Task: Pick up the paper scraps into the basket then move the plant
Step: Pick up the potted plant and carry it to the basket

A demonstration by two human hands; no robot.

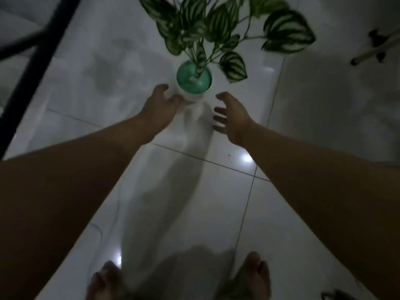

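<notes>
A plant [218, 29] with striped green-and-white leaves stands in a tall white pot [195, 109] with a green top on the white tiled floor. My left hand [161, 105] touches the pot's left side near the rim, fingers curved against it. My right hand [230, 114] hovers just right of the pot, fingers spread, a small gap between palm and pot. No paper scraps or basket are in view.
A dark metal frame [36, 53] runs diagonally along the left side. A white leg of some furniture [376, 50] sits at the upper right. My bare feet [179, 280] stand at the bottom. A dark object [337, 295] peeks in at the bottom right.
</notes>
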